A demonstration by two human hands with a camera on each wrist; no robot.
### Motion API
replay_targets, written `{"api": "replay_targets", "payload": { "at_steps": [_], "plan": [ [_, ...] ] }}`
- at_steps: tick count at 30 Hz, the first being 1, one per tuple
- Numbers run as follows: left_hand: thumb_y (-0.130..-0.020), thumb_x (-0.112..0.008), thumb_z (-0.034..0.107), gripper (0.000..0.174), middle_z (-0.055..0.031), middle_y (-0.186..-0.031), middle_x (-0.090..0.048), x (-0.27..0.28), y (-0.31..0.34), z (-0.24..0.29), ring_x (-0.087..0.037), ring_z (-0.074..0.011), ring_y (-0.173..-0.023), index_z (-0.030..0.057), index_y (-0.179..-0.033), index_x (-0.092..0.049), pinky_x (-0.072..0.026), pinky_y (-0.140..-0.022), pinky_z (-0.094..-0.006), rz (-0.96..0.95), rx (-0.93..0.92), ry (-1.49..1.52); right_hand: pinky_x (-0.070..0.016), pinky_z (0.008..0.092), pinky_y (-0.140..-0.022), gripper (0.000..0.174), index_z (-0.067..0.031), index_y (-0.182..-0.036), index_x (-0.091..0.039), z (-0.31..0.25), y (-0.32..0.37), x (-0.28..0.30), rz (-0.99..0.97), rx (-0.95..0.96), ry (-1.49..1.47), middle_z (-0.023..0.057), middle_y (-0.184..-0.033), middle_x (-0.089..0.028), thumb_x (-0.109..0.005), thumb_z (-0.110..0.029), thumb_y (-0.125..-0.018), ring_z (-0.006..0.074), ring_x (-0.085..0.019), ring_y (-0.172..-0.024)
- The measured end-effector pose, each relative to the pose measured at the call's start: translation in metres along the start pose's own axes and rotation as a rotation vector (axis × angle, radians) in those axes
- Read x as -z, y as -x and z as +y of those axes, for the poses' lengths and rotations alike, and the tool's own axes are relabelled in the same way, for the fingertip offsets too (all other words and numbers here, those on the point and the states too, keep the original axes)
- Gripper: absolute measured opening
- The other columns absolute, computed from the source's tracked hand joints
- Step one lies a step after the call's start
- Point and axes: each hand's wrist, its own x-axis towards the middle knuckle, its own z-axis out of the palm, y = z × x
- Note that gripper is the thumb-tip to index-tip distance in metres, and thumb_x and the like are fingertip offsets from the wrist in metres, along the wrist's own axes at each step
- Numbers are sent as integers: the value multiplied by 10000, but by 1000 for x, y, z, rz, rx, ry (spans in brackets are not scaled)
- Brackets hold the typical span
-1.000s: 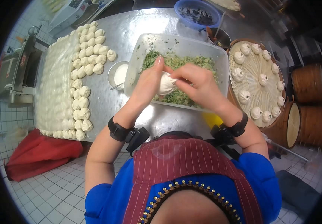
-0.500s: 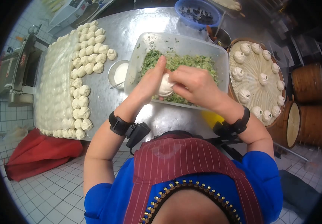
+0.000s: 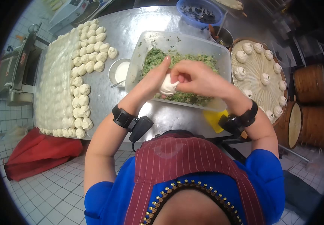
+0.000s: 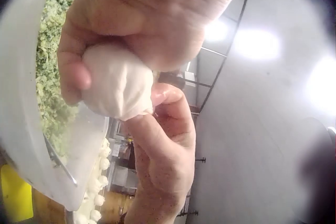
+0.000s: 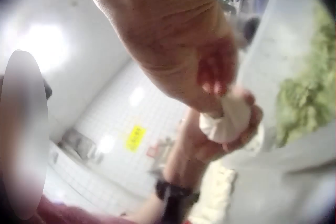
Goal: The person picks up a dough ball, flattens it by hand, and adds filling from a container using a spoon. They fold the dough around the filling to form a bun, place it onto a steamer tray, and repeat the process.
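Note:
A white pleated dough bun [image 3: 167, 88] is cupped in my left hand [image 3: 152, 80], above the front part of a clear plastic tub [image 3: 135, 62] of chopped green filling [image 3: 197, 62]. My right hand [image 3: 199, 77] pinches the gathered dough at the bun's edge between thumb and forefinger. In the left wrist view, the left fingers curl around the smooth side of the bun [image 4: 118, 85], and the right fingertips [image 4: 160, 95] grip its pleated end. From the right wrist, the folds of the bun [image 5: 226, 121] show below the right thumb.
Rows of dough pieces [image 3: 83, 101] lie at left, partly beneath plastic film [image 3: 55, 82]. A bowl of white contents [image 3: 122, 72] with a spoon stands beside the tub. At right, several finished buns [image 3: 265, 78] sit on a round steamer tray [image 3: 257, 62]. A blue basin [image 3: 199, 13] is behind.
My right hand has turned on the bun while pinching along its edge, and its wrist has shifted right over the tray's near side. The left hand keeps holding the bun.

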Motion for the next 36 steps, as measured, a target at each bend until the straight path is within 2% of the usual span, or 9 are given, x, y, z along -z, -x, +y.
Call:
{"api": "replay_targets", "payload": {
  "at_steps": [2,9,13,19,22,25,27,34,36],
  "plan": [
    [-973,-248,552,645,-85,-665,-610,1,-1,-1,-584,-166,-503,8,-911,-589,-437,-406,-268,37,12,19,-452,236,-632,174,-63,-937,-639,2,-2,14,-261,-208,-411,36,-806,-596,-667,-77,-765,129,-563,-697],
    [-980,-239,532,605,-100,-690,-619,9,4,4,-608,-209,-502,24,-940,-565,-426,-358,-273,-51,129,208,-475,270,-636,201,-58,-976,-651,-1,4,6,84,98,-4,66,-866,-614,-685,-105,-784,189,-599,-757],
    [-974,-310,529,577,-116,-760,-627,7,0,0,-646,-220,-577,4,-1040,-538,-518,-400,-309,-78,108,211,-477,293,-639,197,-64,-957,-649,-1,4,1,71,150,94,80,-880,-604,-691,-144,-781,223,-602,-759],
    [-979,-301,519,566,-95,-749,-628,5,-3,3,-642,-195,-578,21,-1009,-568,-501,-390,-298,-92,170,210,-485,340,-691,175,-73,-943,-645,6,4,0,72,248,253,77,-888,-593,-642,-191,-814,247,-601,-755],
    [-975,-296,530,584,-75,-716,-635,6,-7,4,-615,-166,-536,30,-933,-596,-468,-373,-252,41,94,30,-484,328,-687,209,-70,-978,-646,11,0,20,75,-45,-193,80,-925,-614,-642,-212,-825,221,-600,-730],
    [-970,-259,542,670,-169,-741,-649,19,-9,1,-646,-300,-725,-6,-880,-635,-495,-583,-362,300,-154,-439,-498,345,-665,233,-55,-981,-646,36,4,48,216,-238,141,115,-921,-632,-650,-214,-810,235,-621,-722],
    [-968,-279,525,654,-274,-814,-614,18,-4,5,-575,-444,-860,-28,-899,-622,-429,-801,-451,466,-349,-709,-498,350,-663,202,-59,-961,-646,74,22,50,88,-237,387,109,-887,-627,-639,-189,-806,245,-618,-734],
    [-971,-299,511,629,-274,-782,-610,18,-11,-9,-579,-433,-825,-15,-873,-630,-436,-776,-444,469,-354,-674,-511,418,-683,97,-53,-785,-642,119,41,29,-265,-309,780,131,-794,-629,-604,-136,-753,320,-632,-769],
    [-988,-267,519,655,-119,-688,-642,19,-14,-14,-617,-187,-633,21,-831,-661,-470,-567,-309,468,-325,-598,-521,406,-692,101,-40,-763,-663,122,41,27,-264,-309,789,144,-797,-642,-589,-108,-749,324,-645,-764]
  ]
}}
